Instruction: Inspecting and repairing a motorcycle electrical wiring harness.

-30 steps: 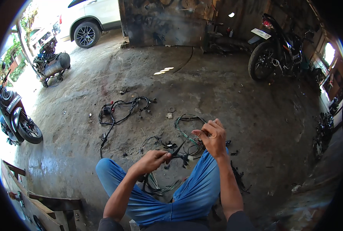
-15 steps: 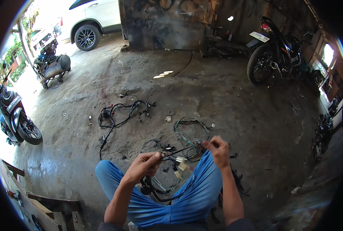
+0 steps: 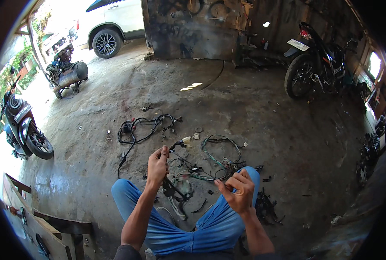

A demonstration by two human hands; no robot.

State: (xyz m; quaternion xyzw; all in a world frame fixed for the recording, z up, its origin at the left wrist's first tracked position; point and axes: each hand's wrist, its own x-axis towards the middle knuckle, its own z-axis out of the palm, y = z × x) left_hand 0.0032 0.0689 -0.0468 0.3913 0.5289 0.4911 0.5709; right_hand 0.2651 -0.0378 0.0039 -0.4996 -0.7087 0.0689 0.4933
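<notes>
Head view: wire harness point(image 3: 193, 171) stretched between both hands' pinching fingers point(image 3: 163, 152) (taut).

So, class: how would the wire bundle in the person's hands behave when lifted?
The wire bundle is probably floppy: it sags between the left hand and right hand. Likely light, held by fingertips. Its loops may snag.

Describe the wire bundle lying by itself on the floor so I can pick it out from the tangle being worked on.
Start at the air compressor near the garage opening and come across the concrete floor toward the seated person. The black wire bundle lies just beyond the left hand. Unlike the tangled harness stretched between the left and right hand, with its green wires, it is all dark, looped loosely, and untouched.
</notes>
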